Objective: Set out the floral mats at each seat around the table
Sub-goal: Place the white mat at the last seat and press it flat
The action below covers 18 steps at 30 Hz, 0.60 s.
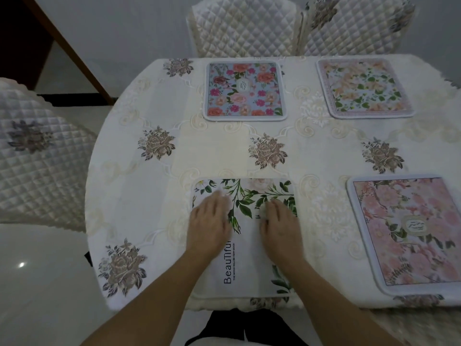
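A white mat with green leaves and the word "Beautiful" (249,260) lies flat at the near edge of the table (149,196). My left hand (209,223) and my right hand (279,226) rest palm down on it, fingers spread, side by side. A blue mat with red and pink roses (245,91) lies at the far side. A pale mat with peach flowers (364,88) lies to its right. A pink blossom mat (409,233) sits at the near right.
A cream embroidered cloth with brown rose motifs covers the table. Two quilted chairs (244,28) (354,26) stand at the far side, and another quilted chair (37,151) at the left. A wooden beam (72,51) slants at the back left.
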{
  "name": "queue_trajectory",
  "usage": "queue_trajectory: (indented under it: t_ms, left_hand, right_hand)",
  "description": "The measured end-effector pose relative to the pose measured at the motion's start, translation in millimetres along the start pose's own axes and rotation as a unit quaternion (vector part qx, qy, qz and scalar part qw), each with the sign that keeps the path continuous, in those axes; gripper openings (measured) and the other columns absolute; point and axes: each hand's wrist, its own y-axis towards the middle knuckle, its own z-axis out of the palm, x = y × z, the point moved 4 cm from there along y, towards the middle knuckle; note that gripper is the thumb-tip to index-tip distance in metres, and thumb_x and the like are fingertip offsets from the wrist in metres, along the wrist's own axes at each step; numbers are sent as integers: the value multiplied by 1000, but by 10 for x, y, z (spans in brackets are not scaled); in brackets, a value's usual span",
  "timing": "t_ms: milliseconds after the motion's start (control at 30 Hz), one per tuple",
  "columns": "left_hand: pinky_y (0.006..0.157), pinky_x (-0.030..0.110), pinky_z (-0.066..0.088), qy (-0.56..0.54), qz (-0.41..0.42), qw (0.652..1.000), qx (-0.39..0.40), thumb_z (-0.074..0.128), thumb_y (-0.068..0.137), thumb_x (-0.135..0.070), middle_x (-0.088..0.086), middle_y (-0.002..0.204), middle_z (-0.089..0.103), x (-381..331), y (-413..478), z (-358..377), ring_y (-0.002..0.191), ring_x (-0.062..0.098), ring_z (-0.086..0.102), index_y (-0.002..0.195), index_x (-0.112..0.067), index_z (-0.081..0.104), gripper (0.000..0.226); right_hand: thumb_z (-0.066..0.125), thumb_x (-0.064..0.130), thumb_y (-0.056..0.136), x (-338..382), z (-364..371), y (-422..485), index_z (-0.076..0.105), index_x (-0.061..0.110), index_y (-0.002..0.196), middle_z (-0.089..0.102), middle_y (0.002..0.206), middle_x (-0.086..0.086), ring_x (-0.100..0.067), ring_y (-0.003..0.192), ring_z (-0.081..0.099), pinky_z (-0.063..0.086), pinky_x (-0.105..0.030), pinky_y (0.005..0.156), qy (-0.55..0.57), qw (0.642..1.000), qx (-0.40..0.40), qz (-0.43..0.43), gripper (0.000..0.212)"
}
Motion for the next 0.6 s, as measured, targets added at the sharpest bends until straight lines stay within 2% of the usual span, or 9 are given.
queue_trajectory:
  t_ms: [33,100,233,333,467,600]
  left_hand:
    - [116,45,30,-4,41,999,18,40,96,-37,5,159,28,-111,23,90,145,23,28,150,-18,29,58]
    - [120,48,20,-5,78,996,48,26,101,-43,2,164,12,-217,-9,274,151,19,10,155,-18,19,60]
    - [121,47,13,18,80,994,67,20,102,-50,-2,165,1,6,-185,397,151,15,-4,156,-21,6,63]
    - [122,47,14,25,79,995,60,23,101,-52,1,165,1,164,-207,328,151,17,-5,156,-18,4,68]
    - [122,46,11,10,59,997,54,30,99,-51,5,165,3,165,-196,312,151,20,-4,156,-16,9,70]
    - [121,47,10,17,64,995,71,34,98,-50,5,165,5,159,-196,282,151,22,-2,156,-16,11,71]
  right_hand:
    - [40,30,98,133,124,-6,48,5,136,48,143,-16,-33,130,46,43,-47,103,5,999,33,-28,47]
    - [34,33,101,265,340,-57,34,6,148,26,157,-14,-30,145,26,26,-46,116,-3,993,86,-80,54]
    - [25,52,100,-51,328,-136,2,14,155,-3,163,-7,-21,150,-5,7,-43,121,-54,989,120,-74,70]
    - [24,56,98,-416,179,-136,-9,16,154,-11,163,-5,-17,149,-12,6,-42,121,-64,989,126,-39,76]
    - [24,54,99,-577,133,-125,-8,11,153,-10,163,-5,-16,149,-11,10,-40,121,-57,989,135,-35,76]
    - [17,58,99,-585,139,-114,-8,10,153,-11,162,-7,-17,149,-13,5,-38,122,-70,985,151,-41,77]
